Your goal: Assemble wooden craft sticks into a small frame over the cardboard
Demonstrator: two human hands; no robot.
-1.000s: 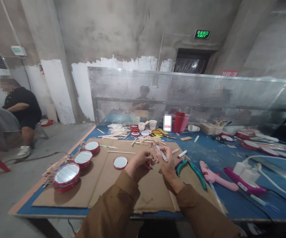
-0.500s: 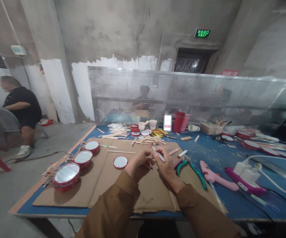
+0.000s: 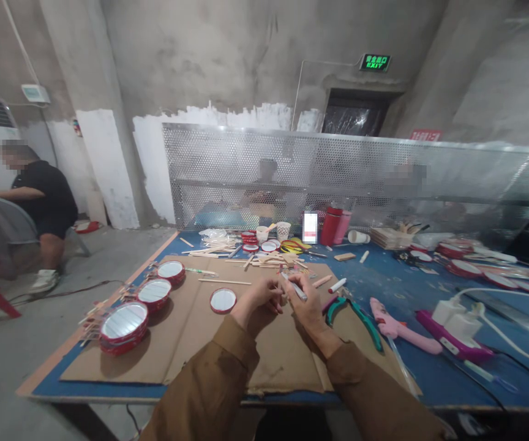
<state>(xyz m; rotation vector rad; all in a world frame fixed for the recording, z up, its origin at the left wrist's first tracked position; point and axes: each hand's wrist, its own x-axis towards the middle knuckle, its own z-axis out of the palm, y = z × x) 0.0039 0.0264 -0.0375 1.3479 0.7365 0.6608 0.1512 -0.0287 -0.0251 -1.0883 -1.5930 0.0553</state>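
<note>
Right fingers (image 3: 297, 282) clamped on one marker (image 3: 300, 294), left fingers (image 3: 269, 293) curled, four mirrors (image 3: 223, 301) on cardboard (image 3: 269, 361)

Blue table (image 3: 384, 288), brown cardboard sheet (image 3: 283, 361), red-rimmed mirrors (image 3: 223, 301), pink glue gun (image 3: 386, 321), silver dotted screen (image 3: 246, 159)

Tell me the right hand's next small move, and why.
Probably ease the white pen-like tool toward the left hand: the right hand grips it, and its far end angles toward the left fingertips, which sit close by.
</note>
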